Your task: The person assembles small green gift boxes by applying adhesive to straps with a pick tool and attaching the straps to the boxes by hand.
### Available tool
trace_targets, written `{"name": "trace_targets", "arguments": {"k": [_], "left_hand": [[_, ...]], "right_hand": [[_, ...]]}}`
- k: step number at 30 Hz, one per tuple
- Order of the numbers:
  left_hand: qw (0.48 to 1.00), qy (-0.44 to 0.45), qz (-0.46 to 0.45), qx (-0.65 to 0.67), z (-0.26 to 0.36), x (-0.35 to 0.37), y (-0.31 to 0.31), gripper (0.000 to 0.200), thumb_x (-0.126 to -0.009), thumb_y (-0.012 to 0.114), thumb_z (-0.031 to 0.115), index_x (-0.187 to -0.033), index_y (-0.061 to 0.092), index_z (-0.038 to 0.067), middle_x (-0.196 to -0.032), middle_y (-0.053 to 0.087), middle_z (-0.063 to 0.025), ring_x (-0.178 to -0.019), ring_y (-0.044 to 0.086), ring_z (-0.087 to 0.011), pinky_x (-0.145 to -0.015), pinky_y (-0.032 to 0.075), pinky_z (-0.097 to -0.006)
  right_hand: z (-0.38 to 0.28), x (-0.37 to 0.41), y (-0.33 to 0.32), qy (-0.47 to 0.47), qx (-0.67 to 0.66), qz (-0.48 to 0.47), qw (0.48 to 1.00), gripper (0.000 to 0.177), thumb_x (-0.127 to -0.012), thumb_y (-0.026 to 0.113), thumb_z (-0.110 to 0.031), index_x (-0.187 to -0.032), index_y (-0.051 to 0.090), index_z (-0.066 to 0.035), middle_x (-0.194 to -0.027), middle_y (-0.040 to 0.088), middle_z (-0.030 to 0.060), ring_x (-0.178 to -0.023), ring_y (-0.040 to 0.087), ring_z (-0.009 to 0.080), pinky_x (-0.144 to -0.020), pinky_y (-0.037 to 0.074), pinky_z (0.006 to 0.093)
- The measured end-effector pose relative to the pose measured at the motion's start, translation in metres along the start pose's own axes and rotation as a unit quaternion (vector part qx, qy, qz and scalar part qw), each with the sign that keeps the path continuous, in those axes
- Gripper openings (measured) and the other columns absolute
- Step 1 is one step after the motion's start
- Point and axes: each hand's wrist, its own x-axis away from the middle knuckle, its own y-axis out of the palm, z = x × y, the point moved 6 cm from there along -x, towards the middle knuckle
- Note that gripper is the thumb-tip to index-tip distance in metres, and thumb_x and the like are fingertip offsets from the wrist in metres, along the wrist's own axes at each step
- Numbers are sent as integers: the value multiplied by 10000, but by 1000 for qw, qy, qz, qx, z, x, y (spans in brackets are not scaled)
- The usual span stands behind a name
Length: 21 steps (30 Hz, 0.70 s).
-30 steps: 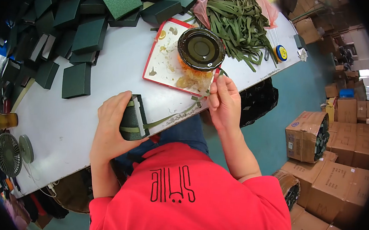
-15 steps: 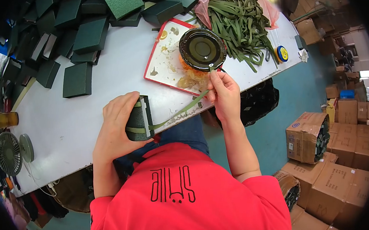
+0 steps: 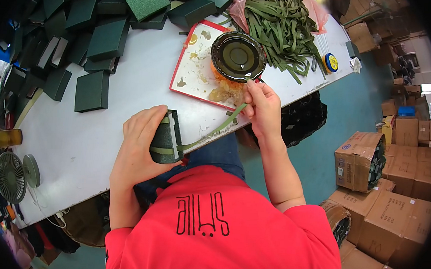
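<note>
My left hand (image 3: 141,142) is wrapped round a small dark green box (image 3: 164,140) at the table's front edge, its side facing right. A green ribbon (image 3: 215,129) crosses the box and runs up to my right hand (image 3: 263,108). Thumb and fingers of that hand pinch the ribbon's far end at the near rim of a round black pot (image 3: 238,57) holding dark, shiny liquid. Amber, glue-like drips hang on the pot's side. Beneath it lies a white tray with a red rim (image 3: 174,71), spotted with dried residue and scraps.
Many dark green boxes (image 3: 92,91) are piled at the back left. Cut green ribbons (image 3: 278,26) heap in a pink plastic bag behind the pot. A small fan (image 3: 11,177) stands at the left, a yellow-blue round tin (image 3: 331,62) at the right. Cardboard cartons (image 3: 356,159) stack on the floor.
Both hands keep their grips, with very little movement. The ribbon between them sags slightly more, and its end stays at the pot's rim.
</note>
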Motion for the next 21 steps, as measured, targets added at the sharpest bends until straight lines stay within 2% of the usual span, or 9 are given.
{"name": "trace_targets", "arguments": {"k": [7,10,13,14,15,18,21], "left_hand": [[1000,16,11,7,-1,0,-3,1073,-472,921,172,-1429,455,36,-1392,512,-164,-1280,474,-381,-1079,353,-451],[999,36,2,38,1,-2,-6,1076,-481,931,192,-1432,451,41,-1396,510,-167,-1281,471,-376,-1084,354,-444],[993,45,-17,112,5,-4,-7,1073,-490,941,214,-1429,451,41,-1402,509,-165,-1280,469,-368,-1087,352,-436],[989,53,-19,134,7,-4,-7,1003,-557,899,235,-1433,444,54,-1376,523,-138,-1281,473,-357,-1080,340,-450],[989,59,-21,136,8,-4,-7,1000,-559,897,232,-1433,444,56,-1376,523,-137,-1280,473,-356,-1080,340,-451],[986,84,-25,141,13,-6,-7,993,-565,888,223,-1437,441,62,-1371,526,-136,-1270,480,-357,-1077,342,-454],[986,88,-26,139,14,-6,-7,991,-567,885,218,-1439,439,65,-1364,530,-136,-1265,485,-356,-1075,341,-455]], "right_hand": [[-6,21,7,-2,4,2,1000,166,-964,646,-177,-877,595,-45,-690,563,-6,-460,421,48,-425,307,210],[-7,40,24,22,81,-62,995,155,-959,650,-170,-894,601,-38,-700,566,-19,-492,430,32,-454,325,203],[1,61,48,80,160,-166,970,152,-954,663,-167,-919,614,-28,-718,571,-37,-546,446,15,-481,335,195],[5,66,56,105,162,-208,959,154,-958,666,-164,-928,620,-20,-741,580,-50,-617,480,1,-526,364,182],[7,68,63,117,154,-230,954,154,-960,666,-163,-927,622,-19,-747,584,-50,-634,489,-1,-543,374,180],[13,72,79,142,168,-270,937,153,-968,664,-154,-921,624,-14,-772,599,-53,-700,516,-6,-620,411,178],[20,70,81,137,174,-285,932,172,-976,665,-196,-907,611,-47,-795,611,-56,-685,501,-10,-574,365,167]]}}
